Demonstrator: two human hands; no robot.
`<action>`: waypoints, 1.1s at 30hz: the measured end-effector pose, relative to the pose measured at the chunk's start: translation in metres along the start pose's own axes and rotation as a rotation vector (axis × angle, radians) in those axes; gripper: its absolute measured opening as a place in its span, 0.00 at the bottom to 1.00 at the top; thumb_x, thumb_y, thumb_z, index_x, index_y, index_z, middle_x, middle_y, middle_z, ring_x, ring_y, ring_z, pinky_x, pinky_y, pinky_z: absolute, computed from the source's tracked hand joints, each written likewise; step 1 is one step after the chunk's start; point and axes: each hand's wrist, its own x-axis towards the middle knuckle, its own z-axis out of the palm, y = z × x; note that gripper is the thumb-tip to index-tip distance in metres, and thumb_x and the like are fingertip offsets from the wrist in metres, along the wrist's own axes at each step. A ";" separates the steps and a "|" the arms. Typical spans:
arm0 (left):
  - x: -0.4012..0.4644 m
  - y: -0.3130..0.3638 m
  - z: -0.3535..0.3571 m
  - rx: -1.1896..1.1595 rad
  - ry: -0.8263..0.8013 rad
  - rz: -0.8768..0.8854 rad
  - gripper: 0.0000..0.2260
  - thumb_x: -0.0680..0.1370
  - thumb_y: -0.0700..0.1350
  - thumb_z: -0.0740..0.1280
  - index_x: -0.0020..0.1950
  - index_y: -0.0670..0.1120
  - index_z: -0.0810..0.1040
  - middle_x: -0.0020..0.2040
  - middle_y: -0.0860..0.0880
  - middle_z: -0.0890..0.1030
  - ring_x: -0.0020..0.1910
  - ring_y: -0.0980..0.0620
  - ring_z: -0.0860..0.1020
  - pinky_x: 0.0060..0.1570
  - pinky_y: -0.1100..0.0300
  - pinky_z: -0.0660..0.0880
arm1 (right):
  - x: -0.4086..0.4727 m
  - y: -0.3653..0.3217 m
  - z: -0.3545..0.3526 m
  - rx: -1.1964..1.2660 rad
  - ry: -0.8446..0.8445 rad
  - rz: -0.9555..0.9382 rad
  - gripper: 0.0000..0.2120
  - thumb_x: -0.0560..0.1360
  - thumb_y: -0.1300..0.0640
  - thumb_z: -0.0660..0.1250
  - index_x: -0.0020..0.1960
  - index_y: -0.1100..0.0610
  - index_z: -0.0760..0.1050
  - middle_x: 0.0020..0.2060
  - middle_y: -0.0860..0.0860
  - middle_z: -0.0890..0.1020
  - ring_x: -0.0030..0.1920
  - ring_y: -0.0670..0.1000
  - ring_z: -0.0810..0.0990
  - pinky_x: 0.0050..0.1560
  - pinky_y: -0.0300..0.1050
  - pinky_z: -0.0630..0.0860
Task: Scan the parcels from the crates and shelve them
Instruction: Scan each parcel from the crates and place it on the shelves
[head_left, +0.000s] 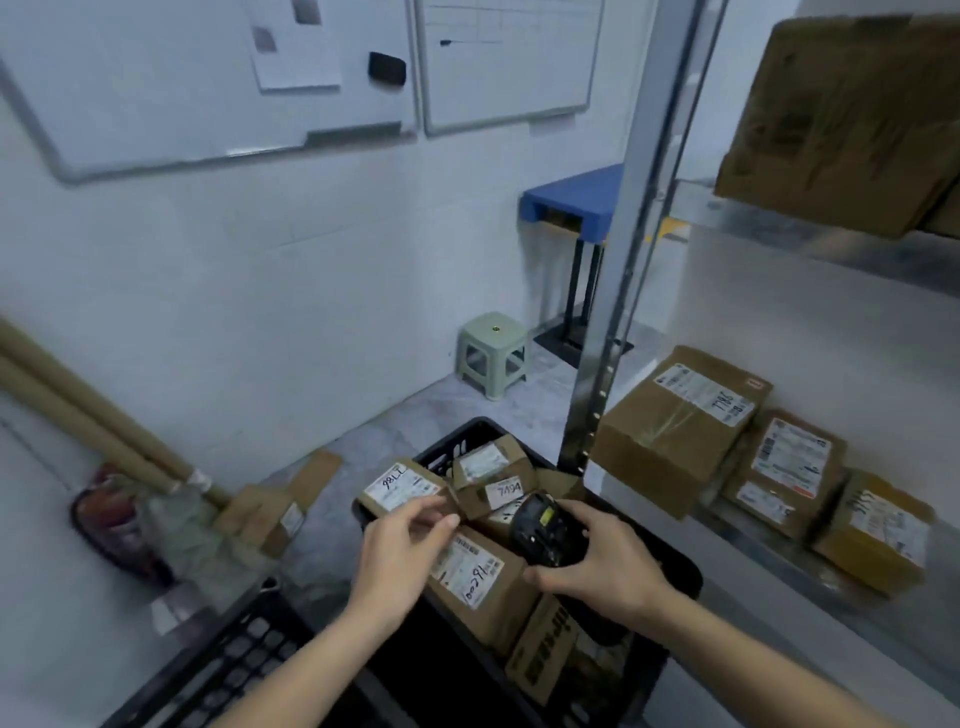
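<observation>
The right hand (597, 558) is wrapped around a black handheld scanner (548, 530), thumb under its lower end and fingers over the top, with the yellow-lit window turned toward the parcels in the black plastic crate (670, 566); the left hand (402, 538) hangs over the crate with its fingers loosely curled and nothing in them, fingertips just above the label of the nearest parcel (475, 577).

The step in hand looks like picking and scanning one parcel; it would go best if the left hand lifted or tilted a box so that its white label faces the scanner window flat, rather than reading at a slant through the jumble; the label should stay clear of fingers, and the neighbouring labels, such as the one marked 7494 (506, 491), should be kept out of the beam to avoid a wrong read.

The parcels are small brown corrugated cardboard boxes, square-edged, matte and taped, each with a smooth white printed label and handwritten digits; they lie tilted against each other, so one pulled out may let the others slide; the crate is rigid, with lattice walls; the metal shelf (779, 545) to the right is smooth and grey, and already carries several labelled boxes (680, 426).
</observation>
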 end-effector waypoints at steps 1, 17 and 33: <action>0.003 -0.008 -0.007 -0.002 0.025 -0.028 0.11 0.76 0.49 0.74 0.58 0.52 0.84 0.44 0.57 0.84 0.45 0.66 0.80 0.43 0.73 0.73 | 0.006 -0.004 0.007 0.004 -0.024 -0.003 0.38 0.65 0.37 0.81 0.71 0.41 0.71 0.60 0.38 0.81 0.61 0.44 0.80 0.64 0.53 0.79; 0.082 -0.109 -0.026 -0.052 0.123 -0.386 0.33 0.77 0.52 0.72 0.79 0.45 0.65 0.76 0.47 0.70 0.75 0.49 0.68 0.74 0.51 0.65 | 0.140 -0.011 0.087 -0.014 -0.216 0.013 0.32 0.56 0.36 0.81 0.59 0.42 0.80 0.47 0.42 0.87 0.47 0.44 0.86 0.50 0.53 0.86; 0.119 -0.159 -0.016 -0.075 0.100 -0.518 0.30 0.78 0.52 0.72 0.78 0.48 0.68 0.75 0.51 0.71 0.75 0.51 0.67 0.75 0.51 0.65 | 0.185 0.007 0.112 0.082 -0.310 0.041 0.38 0.60 0.42 0.83 0.66 0.34 0.73 0.51 0.42 0.86 0.51 0.44 0.85 0.56 0.47 0.84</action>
